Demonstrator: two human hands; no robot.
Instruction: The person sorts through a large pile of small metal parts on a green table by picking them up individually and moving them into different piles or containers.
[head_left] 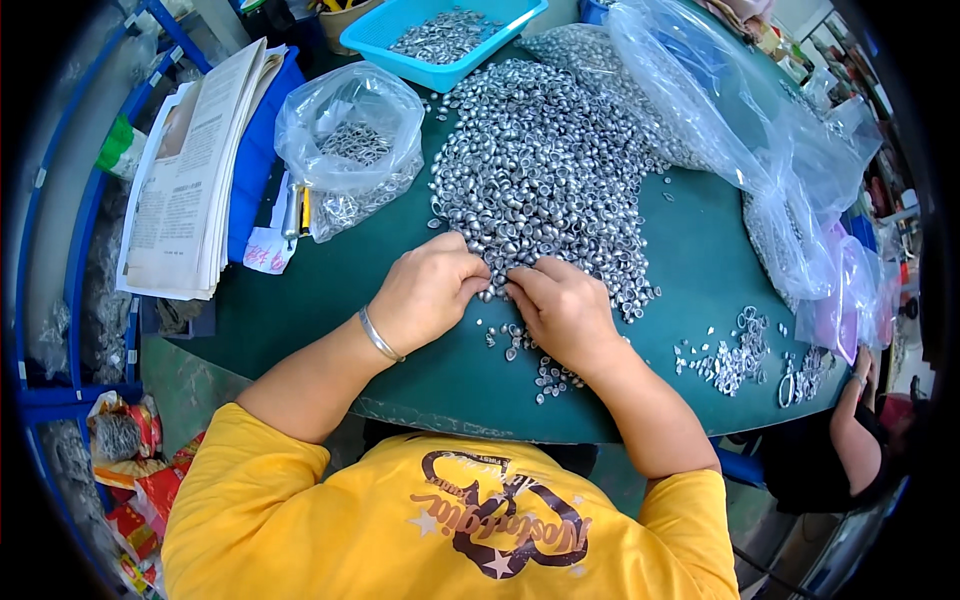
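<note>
A large heap of small, silver-grey, hollow metal caps (545,160) covers the middle of the green table. At the heap's near edge my left hand (425,285), with a metal bangle on its wrist, has thumb and forefinger pinched together. My right hand (568,312) faces it a short gap away, also closed in a pinch. Whatever lies between the fingertips of either hand is too small or hidden to make out. Loose caps (550,378) lie on the table beside and below my right hand.
A plastic bag of metal parts (350,150) and a blue bin with papers (190,180) stand left. Behind is a light-blue basket (440,72). Large clear bags (700,90) lie right. Small part piles (738,360) sit near another person's arm (855,440). The table edge (450,425) curves before me.
</note>
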